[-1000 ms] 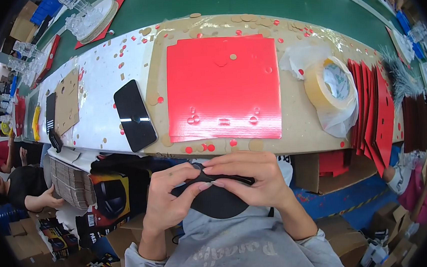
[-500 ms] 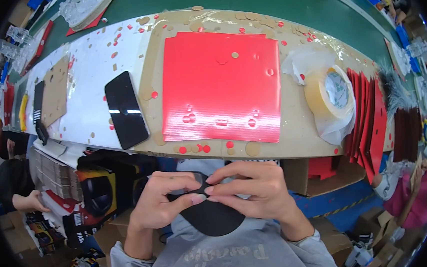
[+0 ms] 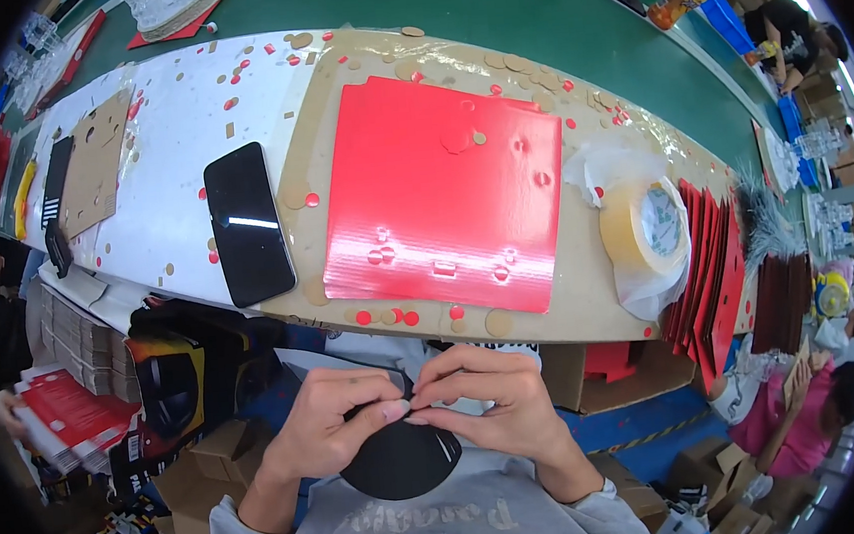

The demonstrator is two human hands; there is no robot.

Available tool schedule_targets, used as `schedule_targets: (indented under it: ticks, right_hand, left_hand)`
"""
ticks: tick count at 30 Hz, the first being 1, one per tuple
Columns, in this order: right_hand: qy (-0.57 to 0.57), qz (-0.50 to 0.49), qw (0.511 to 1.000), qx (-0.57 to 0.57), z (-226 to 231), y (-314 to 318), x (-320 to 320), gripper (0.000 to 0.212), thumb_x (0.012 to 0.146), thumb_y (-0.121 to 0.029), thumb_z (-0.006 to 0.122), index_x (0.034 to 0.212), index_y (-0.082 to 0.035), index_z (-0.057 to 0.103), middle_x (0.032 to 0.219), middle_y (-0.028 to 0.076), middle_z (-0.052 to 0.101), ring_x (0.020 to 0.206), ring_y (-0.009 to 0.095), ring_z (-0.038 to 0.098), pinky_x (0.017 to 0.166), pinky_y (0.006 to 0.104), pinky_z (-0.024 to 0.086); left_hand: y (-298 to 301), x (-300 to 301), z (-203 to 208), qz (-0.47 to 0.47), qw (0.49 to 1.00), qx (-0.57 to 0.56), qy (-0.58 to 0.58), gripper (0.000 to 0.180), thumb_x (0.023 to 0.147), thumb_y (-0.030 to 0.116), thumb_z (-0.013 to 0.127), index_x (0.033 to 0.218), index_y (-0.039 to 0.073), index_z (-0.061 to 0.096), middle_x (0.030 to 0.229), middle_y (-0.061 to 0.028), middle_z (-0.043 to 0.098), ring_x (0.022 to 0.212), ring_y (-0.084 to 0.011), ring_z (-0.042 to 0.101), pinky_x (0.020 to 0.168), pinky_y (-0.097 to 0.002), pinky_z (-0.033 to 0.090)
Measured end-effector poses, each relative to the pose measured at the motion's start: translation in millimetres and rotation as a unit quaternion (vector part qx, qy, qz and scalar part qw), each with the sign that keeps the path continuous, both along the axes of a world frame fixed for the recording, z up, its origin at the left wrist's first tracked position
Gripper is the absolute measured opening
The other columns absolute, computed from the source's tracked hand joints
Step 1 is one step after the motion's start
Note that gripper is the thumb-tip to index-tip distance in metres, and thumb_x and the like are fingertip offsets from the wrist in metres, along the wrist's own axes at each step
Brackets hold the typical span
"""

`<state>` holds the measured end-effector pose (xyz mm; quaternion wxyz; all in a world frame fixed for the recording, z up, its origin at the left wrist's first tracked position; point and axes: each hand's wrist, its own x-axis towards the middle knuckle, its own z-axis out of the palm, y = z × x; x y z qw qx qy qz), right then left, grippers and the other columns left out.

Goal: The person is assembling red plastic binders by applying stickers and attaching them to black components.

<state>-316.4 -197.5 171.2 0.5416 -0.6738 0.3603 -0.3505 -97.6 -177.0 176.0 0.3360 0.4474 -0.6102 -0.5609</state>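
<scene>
Close to my body, below the table's front edge, I hold a black, rounded, flat thing (image 3: 398, 470) with small white stripes at its right edge; its kind I cannot make out. My left hand (image 3: 329, 425) pinches its upper edge between thumb and bent fingers. Right beside it, the thumb and fingertips of my right hand (image 3: 492, 397) press together on the same edge. The fingertips of both hands nearly touch and cover the spot they grip. Ahead on the table lies a red cardboard sheet (image 3: 443, 215), with a black phone (image 3: 248, 226) to its left.
Right of the sheet stands a tape roll (image 3: 630, 231), then several upright red card pieces (image 3: 704, 280). Red and brown paper discs litter the table. An open carton (image 3: 647, 382) sits under the front edge. A person in pink (image 3: 775, 420) is at right; another's hand (image 3: 2, 411) is at left.
My view has shifted and tilted slightly. The black thing has turned a little, so white stripes now show at its right edge. Both hands keep pinching it. A red box at left has moved left.
</scene>
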Motion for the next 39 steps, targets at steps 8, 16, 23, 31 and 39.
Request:
schedule_targets:
  ticks: [8, 16, 23, 31, 39]
  right_hand:
    - [0.006, 0.023, 0.999, 0.035, -3.4, -10.3, 6.3, 0.018, 0.072, 0.003, 0.085, 0.086, 0.001, 0.073, 0.094, 0.010, 0.070, 0.084, 0.019, 0.068, 0.073, 0.0298, 0.055]
    - [-0.014, -0.022, 0.999, -0.024, -15.6, -11.2, 17.6, 0.020, 0.069, 0.005, 0.085, 0.082, 0.000, 0.070, 0.092, 0.013, 0.073, 0.084, 0.021, 0.071, 0.075, 0.0313, 0.056]
    - [-0.056, -0.048, 0.997, 0.013, -18.8, -11.3, 20.6, 0.024, 0.074, 0.013, 0.080, 0.088, 0.002, 0.065, 0.090, 0.018, 0.074, 0.086, 0.024, 0.074, 0.079, 0.0339, 0.058]
    - [-0.101, -0.128, 0.978, 0.128, -8.2, -12.2, 28.1, 0.024, 0.079, 0.017, 0.074, 0.097, 0.006, 0.063, 0.090, 0.019, 0.074, 0.091, 0.027, 0.075, 0.082, 0.0367, 0.061]
    - [0.014, -0.096, 0.990, 0.098, 1.4, -84.7, 33.1, 0.012, 0.086, 0.010, 0.070, 0.098, 0.009, 0.069, 0.094, 0.017, 0.075, 0.091, 0.021, 0.074, 0.085, 0.0329, 0.060]
  left_hand:
    - [0.2, 2.6, -12.9, 0.044, 0.993, 0.095, 0.051, 0.018, 0.091, 0.010, 0.065, 0.083, -0.006, 0.065, 0.070, -0.0078, 0.060, 0.060, -0.0141, 0.055, 0.055, -0.0285, 0.040]
    - [-1.4, 11.1, -12.6, 0.086, 0.992, 0.081, 0.053, 0.022, 0.092, 0.015, 0.064, 0.083, -0.006, 0.065, 0.069, -0.0071, 0.059, 0.060, -0.0124, 0.054, 0.057, -0.0275, 0.039]
    - [0.0, 14.7, -14.3, 0.086, 0.993, 0.064, 0.059, 0.021, 0.092, 0.013, 0.064, 0.084, -0.006, 0.064, 0.070, -0.0084, 0.059, 0.062, -0.0140, 0.054, 0.058, -0.0278, 0.040]
    - [-0.2, 18.4, -17.5, 0.103, 0.993, 0.044, 0.045, 0.020, 0.091, 0.012, 0.064, 0.083, -0.006, 0.063, 0.069, -0.0107, 0.058, 0.061, -0.0173, 0.055, 0.059, -0.0299, 0.041]
    - [-8.6, 6.6, -20.5, 0.118, 0.944, -0.250, -0.182, 0.013, 0.078, 0.003, 0.070, 0.086, -0.005, 0.063, 0.106, -0.0199, 0.062, 0.097, -0.0350, 0.062, 0.078, -0.0427, 0.051]
